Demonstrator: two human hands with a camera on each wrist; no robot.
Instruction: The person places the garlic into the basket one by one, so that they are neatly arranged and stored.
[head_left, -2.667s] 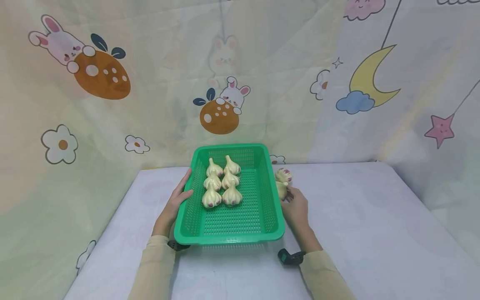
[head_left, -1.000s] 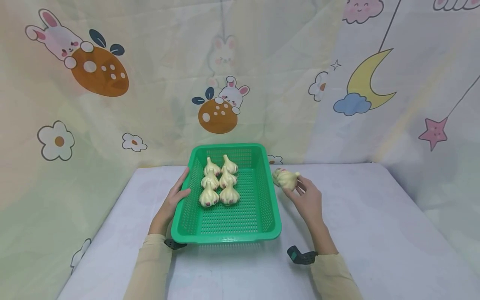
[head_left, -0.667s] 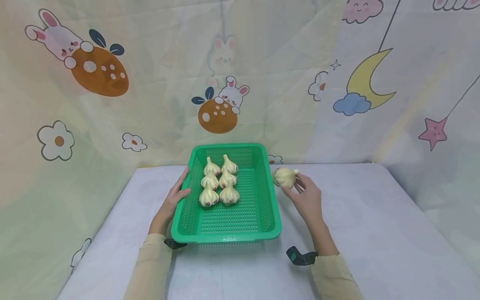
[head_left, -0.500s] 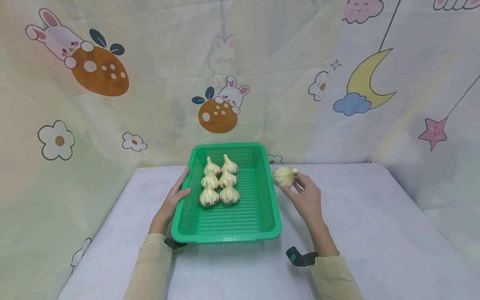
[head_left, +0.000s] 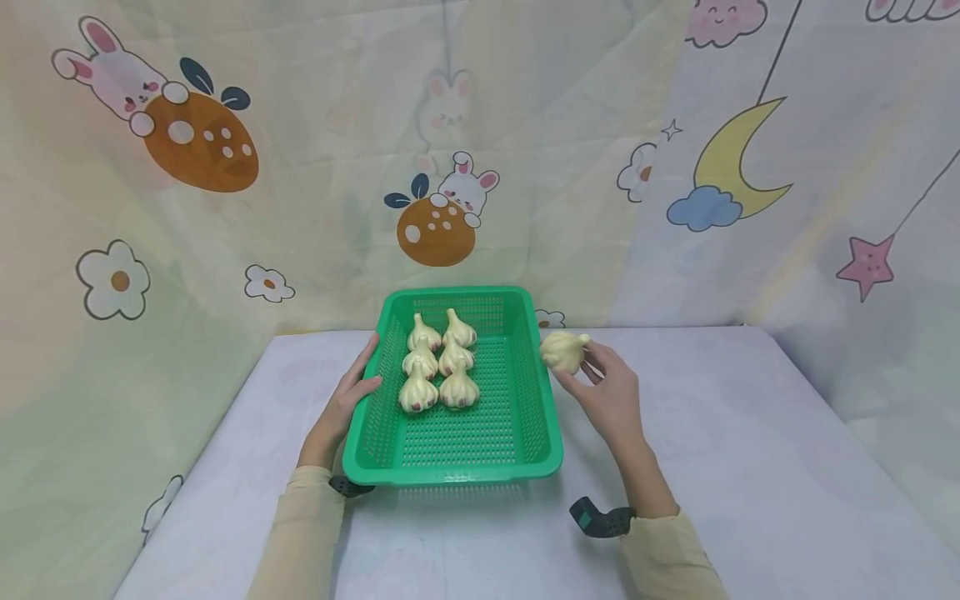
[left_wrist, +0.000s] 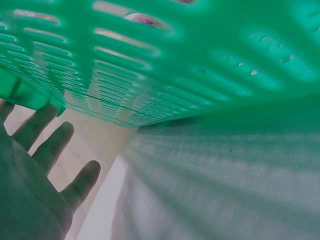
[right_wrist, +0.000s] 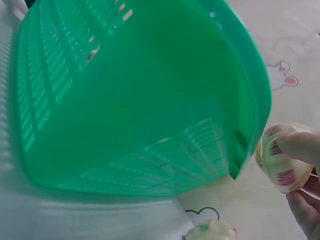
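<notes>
A green perforated plastic basket stands in front of me with several pale garlic bulbs in two columns on its left side. My left hand rests along the left side, thumb over the rim; the left wrist view shows its fingers straight and spread beside the slotted wall. Just outside the basket's right rim, my right hand pinches a garlic bulb between thumb and fingers, neck toward the palm. The right wrist view shows purple streaks on this bulb. Below it lies another garlic bulb, hidden in the head view.
A white cloth-covered table carries the basket. Behind it hangs a printed curtain with rabbits, flowers and a moon, meeting the table's far edge. Dark bands with cameras sit on both wrists.
My right hand has lifted a garlic bulb from beside the basket, moved up and right with it, then shifted slightly left toward the rim. The left hand keeps its place on the basket.
</notes>
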